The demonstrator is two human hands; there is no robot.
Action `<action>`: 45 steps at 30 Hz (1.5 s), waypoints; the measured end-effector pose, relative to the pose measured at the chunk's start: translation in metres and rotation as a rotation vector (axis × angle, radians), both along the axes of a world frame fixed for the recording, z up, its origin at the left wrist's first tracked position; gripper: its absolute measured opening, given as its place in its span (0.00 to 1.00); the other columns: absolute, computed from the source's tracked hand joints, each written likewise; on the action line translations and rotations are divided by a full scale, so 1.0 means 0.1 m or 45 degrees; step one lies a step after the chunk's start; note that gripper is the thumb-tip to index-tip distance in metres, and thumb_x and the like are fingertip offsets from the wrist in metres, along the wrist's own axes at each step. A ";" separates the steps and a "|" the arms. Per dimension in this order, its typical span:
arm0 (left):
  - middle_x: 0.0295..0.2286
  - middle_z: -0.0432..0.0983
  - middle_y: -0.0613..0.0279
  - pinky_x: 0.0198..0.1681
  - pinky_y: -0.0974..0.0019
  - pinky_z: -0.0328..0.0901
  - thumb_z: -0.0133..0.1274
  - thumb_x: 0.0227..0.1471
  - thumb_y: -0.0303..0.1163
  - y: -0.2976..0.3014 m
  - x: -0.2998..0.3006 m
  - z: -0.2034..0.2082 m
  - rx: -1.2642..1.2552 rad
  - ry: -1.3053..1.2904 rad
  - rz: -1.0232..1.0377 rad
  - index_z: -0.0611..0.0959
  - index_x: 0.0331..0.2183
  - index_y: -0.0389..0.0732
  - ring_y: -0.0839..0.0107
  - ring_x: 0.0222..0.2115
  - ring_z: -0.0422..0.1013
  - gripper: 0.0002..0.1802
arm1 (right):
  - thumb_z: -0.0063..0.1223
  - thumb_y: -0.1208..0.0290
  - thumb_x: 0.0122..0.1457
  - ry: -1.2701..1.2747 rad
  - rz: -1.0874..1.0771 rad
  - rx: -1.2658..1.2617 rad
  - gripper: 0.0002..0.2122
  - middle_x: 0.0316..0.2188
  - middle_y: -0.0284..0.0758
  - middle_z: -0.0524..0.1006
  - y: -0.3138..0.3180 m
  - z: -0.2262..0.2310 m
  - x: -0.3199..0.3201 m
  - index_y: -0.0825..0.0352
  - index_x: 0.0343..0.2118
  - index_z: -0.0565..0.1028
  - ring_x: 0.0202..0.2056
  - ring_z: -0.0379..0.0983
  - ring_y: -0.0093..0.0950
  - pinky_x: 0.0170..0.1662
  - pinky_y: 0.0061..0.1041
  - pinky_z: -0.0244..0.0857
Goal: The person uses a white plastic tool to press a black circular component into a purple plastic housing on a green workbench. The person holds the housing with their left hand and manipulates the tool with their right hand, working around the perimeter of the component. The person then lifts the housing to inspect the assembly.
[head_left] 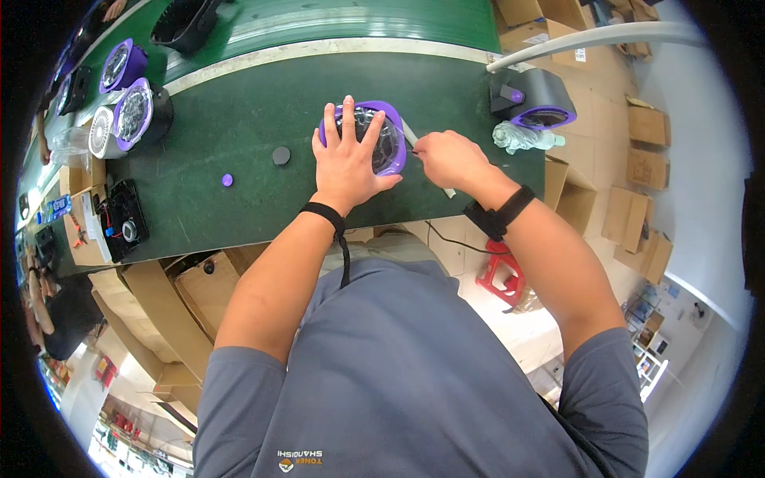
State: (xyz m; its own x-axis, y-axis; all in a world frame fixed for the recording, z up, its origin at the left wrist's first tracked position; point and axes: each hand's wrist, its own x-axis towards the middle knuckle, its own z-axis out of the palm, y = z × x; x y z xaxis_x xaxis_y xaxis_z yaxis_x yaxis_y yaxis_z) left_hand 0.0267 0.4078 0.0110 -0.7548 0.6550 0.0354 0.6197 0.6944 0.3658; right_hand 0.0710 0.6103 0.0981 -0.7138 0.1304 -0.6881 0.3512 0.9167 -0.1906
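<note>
A purple-rimmed appliance part [391,162] with a dark, glossy, clear-covered middle lies on the green work table [239,203]. My left hand [345,166] is open and flat on top of it, fingers spread across the middle and thumb toward the rim's near edge. At the part's right side, my right hand [453,162] is closed in a fist. A thin dark tip sticks out of it toward the purple rim; what it belongs to is hidden. A pale strip [449,193] runs beside the rim and passes under the right hand.
A purple knob [227,180] and a dark round cap [281,155] lie to the left. Purple-rimmed units [134,113] stand at far left, a black unit [543,95] and plastic-wrapped bottle [526,139] at right. A grey hose [606,33] arches over the right corner.
</note>
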 end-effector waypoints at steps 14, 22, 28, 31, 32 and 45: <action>0.73 0.49 0.42 0.62 0.25 0.58 0.76 0.30 0.66 0.00 -0.01 -0.01 0.007 0.007 0.005 0.69 0.71 0.66 0.31 0.71 0.48 0.65 | 0.55 0.73 0.58 0.031 0.048 -0.013 0.16 0.44 0.46 0.86 0.03 -0.03 -0.01 0.60 0.48 0.86 0.49 0.83 0.48 0.53 0.47 0.77; 0.73 0.49 0.42 0.62 0.24 0.58 0.76 0.30 0.66 0.00 -0.01 -0.03 0.016 0.003 0.005 0.68 0.71 0.66 0.31 0.72 0.47 0.66 | 0.56 0.73 0.59 0.010 0.030 -0.013 0.17 0.46 0.45 0.86 0.03 0.01 0.00 0.59 0.51 0.86 0.51 0.82 0.47 0.55 0.46 0.76; 0.73 0.49 0.42 0.62 0.24 0.57 0.76 0.30 0.66 0.00 -0.01 -0.03 0.009 -0.004 0.006 0.68 0.70 0.67 0.31 0.72 0.46 0.65 | 0.56 0.72 0.60 -0.006 0.043 -0.013 0.18 0.48 0.45 0.86 0.04 -0.01 0.00 0.57 0.53 0.85 0.51 0.82 0.47 0.55 0.45 0.76; 0.73 0.49 0.42 0.62 0.24 0.57 0.76 0.30 0.66 0.00 -0.01 -0.03 0.008 -0.002 0.004 0.69 0.70 0.67 0.31 0.72 0.46 0.65 | 0.55 0.72 0.61 0.007 0.021 -0.019 0.18 0.48 0.45 0.86 0.05 -0.03 0.01 0.57 0.53 0.85 0.51 0.82 0.47 0.56 0.45 0.76; 0.73 0.49 0.42 0.62 0.24 0.57 0.76 0.30 0.66 0.00 -0.01 -0.03 0.009 -0.001 0.004 0.69 0.70 0.67 0.31 0.72 0.46 0.65 | 0.55 0.72 0.61 0.011 0.011 -0.020 0.18 0.48 0.45 0.86 0.05 -0.03 0.01 0.58 0.53 0.85 0.51 0.82 0.47 0.56 0.45 0.76; 0.73 0.49 0.42 0.61 0.24 0.58 0.76 0.29 0.65 0.00 -0.01 -0.06 0.042 0.009 0.006 0.70 0.70 0.66 0.31 0.72 0.47 0.65 | 0.53 0.70 0.63 0.079 0.043 -0.049 0.15 0.45 0.47 0.86 0.12 -0.05 0.04 0.59 0.49 0.86 0.49 0.82 0.49 0.54 0.48 0.76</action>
State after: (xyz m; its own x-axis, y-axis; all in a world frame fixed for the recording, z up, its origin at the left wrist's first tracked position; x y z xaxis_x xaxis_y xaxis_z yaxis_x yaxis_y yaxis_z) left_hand 0.0260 0.4077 0.0055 -0.7573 0.6501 0.0619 0.6193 0.6849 0.3840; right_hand 0.0746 0.6226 0.0933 -0.7586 0.0802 -0.6466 0.3068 0.9194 -0.2460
